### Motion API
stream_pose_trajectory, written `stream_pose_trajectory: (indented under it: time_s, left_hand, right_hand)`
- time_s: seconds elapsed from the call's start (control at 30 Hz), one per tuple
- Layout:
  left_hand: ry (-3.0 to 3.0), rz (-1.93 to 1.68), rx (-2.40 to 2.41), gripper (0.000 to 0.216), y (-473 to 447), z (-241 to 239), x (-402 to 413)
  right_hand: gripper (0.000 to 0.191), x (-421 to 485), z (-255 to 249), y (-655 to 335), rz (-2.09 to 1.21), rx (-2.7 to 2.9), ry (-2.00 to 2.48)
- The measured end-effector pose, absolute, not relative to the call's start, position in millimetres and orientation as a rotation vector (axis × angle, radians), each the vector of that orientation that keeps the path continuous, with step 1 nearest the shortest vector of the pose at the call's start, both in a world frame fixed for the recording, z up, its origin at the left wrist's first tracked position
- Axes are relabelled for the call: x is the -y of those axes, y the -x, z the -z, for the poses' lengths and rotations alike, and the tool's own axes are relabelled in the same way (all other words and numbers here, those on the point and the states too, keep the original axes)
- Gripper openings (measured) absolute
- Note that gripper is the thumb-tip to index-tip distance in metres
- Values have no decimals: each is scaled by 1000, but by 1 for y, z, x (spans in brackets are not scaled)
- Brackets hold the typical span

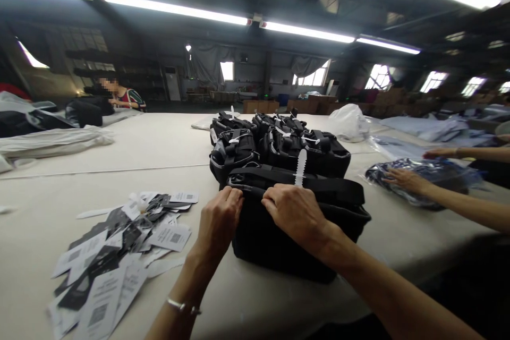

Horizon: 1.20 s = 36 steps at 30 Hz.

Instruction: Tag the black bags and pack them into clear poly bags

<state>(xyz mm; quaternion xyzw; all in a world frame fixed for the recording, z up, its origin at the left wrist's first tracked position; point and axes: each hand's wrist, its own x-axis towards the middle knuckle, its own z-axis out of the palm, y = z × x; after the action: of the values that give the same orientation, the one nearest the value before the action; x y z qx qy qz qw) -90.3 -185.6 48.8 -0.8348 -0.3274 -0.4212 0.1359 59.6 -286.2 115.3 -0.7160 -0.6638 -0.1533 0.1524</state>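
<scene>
A black fabric bag (287, 239) stands upright on the pale table, close in front of me. My left hand (223, 212) is closed on its top edge at the left corner. Further right along the same edge, the fingers of my right hand (297, 212) pinch the rim. A white toothed plastic strip (301, 167) sticks up from the top of this bag. Just behind it, several similar black bags (279, 141) stand grouped together. To the left of my hands lies a loose pile of black and white hang tags (119, 255).
At the right, a co-worker's hands (410, 178) rest on a dark item in clear plastic (430, 183). A white plastic bag (348, 122) stands behind. Pale cloth (56, 141) lies at the left, and another person (127, 96) is at the far left.
</scene>
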Motion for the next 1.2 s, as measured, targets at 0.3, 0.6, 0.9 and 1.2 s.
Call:
stream_pose_trajectory:
  time_s: [0.3,0.6,0.9,1.2]
  left_hand:
    - [2706,1394,1050,11,106,-69,195]
    - [3356,2073,1202,21,119,-55,209]
    - [3214,2472,1342,26,112,-54,206]
    - [3256,2371,1238,24,102,-59,205]
  right_hand:
    - [23,305,-132,-72,152,1948,1927]
    - [20,327,-134,-117,-1149,1899,1325]
    - [15,339,-97,-106,-782,1704,1317]
    - [4,324,-93,-95,-422,1775,1180]
